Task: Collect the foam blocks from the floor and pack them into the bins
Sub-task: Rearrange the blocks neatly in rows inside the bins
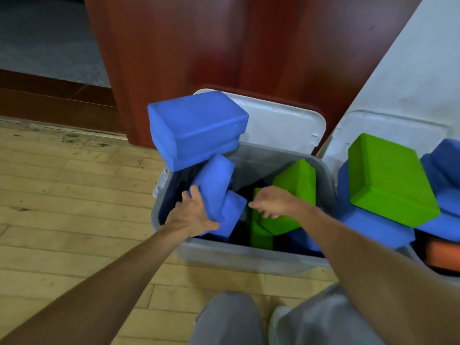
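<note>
A grey bin (239, 255) stands on the wooden floor against a brown door. My left hand (193, 215) grips a blue foam block (214, 185) that stands tilted inside the bin's left side. Two more blue blocks (196, 125) are stacked on the bin's far left corner. My right hand (273, 202) hovers with loosely curled fingers over green blocks (291, 195) in the bin's middle and holds nothing. A second bin (420, 260) to the right is heaped with a large green block (388, 175), blue blocks (373, 227) and an orange one (443, 255).
Both bins' white lids (281, 120) lean open against the brown door (211, 46) and a pale wall (410, 70). Wooden floor (62, 195) stretches to the left. My knees in grey trousers (229, 319) are just in front of the bin.
</note>
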### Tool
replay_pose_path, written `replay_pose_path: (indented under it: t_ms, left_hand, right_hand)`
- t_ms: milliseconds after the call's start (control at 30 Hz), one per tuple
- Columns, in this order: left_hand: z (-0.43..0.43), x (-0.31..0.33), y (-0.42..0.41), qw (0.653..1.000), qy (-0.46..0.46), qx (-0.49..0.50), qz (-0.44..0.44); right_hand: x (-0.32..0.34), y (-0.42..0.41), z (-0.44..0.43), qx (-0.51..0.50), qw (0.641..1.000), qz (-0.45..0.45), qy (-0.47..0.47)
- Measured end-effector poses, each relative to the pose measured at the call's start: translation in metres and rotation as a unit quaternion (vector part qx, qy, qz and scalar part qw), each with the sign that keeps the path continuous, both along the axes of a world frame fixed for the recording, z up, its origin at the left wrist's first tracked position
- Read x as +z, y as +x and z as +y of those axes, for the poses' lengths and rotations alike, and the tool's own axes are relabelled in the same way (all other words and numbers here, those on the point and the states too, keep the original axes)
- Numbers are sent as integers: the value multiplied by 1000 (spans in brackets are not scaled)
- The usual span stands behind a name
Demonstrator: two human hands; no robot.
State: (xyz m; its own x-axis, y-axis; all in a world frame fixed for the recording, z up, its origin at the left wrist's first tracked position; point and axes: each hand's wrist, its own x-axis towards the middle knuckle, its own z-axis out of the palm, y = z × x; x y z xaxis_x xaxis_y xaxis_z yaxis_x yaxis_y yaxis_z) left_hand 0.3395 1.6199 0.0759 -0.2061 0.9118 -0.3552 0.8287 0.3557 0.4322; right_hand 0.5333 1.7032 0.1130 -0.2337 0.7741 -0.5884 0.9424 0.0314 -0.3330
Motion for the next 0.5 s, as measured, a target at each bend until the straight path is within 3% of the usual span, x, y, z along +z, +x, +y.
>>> replay_pose_path:
  t_ms: [167, 333, 500]
  left_hand:
    - [3, 10, 3, 998, 56, -13, 4]
    - [13, 25, 8, 994, 102, -40, 7]
    - [23, 23, 2, 987, 155, 39, -30]
  right_hand:
    - [-27, 4, 10, -7, 1000, -19, 3]
    - [-54, -18, 25, -114, 988, 74, -73]
    - [-85, -44, 19, -175, 955, 157, -177]
